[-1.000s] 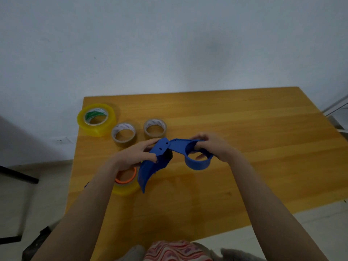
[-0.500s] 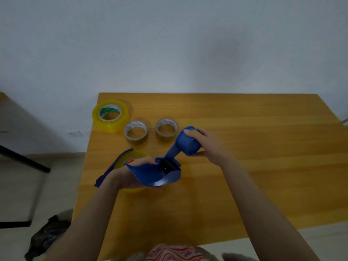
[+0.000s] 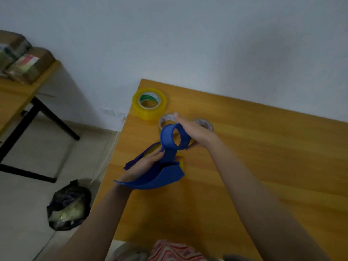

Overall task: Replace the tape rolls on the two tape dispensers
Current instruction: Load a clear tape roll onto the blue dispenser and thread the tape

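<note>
I hold a blue tape dispenser (image 3: 165,166) above the wooden table (image 3: 263,157), its empty ring hub turned up and away from me. My left hand (image 3: 146,164) grips its body from the left. My right hand (image 3: 190,129) holds the ring hub from the right, fingers stretched over it. A second, darker blue dispenser (image 3: 139,159) with a yellow roll (image 3: 181,161) lies under my hands, mostly hidden. A big yellow tape roll (image 3: 149,103) stands at the table's far left corner. Two small brown rolls (image 3: 166,119) (image 3: 204,124) lie behind my right hand.
The table's left edge runs close to my left arm. On the floor to the left lies a black plastic bag (image 3: 68,204). Another wooden table (image 3: 17,98) with wrapped boxes (image 3: 28,65) stands at the far left.
The dispenser has been turned so its ring hub points up and away, and my hands have shifted on it. My head has swung left, which brings the floor and the side table into view.
</note>
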`<state>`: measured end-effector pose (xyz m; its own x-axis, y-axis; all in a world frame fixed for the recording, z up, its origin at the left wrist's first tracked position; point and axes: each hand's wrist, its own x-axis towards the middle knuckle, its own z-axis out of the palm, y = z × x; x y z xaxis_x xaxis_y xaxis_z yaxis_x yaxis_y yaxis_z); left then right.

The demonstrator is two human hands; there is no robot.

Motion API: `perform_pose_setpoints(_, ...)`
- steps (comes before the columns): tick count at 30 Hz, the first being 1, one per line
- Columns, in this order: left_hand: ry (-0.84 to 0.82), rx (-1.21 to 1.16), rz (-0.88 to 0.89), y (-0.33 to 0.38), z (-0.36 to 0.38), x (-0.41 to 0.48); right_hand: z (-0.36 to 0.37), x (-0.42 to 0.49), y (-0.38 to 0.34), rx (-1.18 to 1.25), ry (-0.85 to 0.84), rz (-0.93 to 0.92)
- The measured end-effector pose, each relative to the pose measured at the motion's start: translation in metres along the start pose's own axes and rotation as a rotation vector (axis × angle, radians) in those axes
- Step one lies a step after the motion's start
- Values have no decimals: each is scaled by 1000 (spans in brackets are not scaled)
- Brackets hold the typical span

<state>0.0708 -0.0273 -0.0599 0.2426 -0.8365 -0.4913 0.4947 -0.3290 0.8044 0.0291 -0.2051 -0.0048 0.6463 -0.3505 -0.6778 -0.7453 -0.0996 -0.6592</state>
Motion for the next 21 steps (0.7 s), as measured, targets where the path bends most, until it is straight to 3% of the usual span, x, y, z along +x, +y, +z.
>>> perform_pose_setpoints(5,150,-100,98,4,-26,-6,22,38,-36,-104,271,-263)
perform_pose_setpoints(8,187,-158,133,6,-41,-4,30,69,-54,-199,312,-346)
perform_pose_setpoints(12,215,-288,141,5,-56,-1,44,104,-65,-410,267,-380)
perform_pose_setpoints(16,356,-175,119,3,-77,-5,55,129,-66,-705,228,-381)
perform_pose_setpoints(21,398,-227,132,-1,-98,-13,65,140,-68,-1007,226,-362)
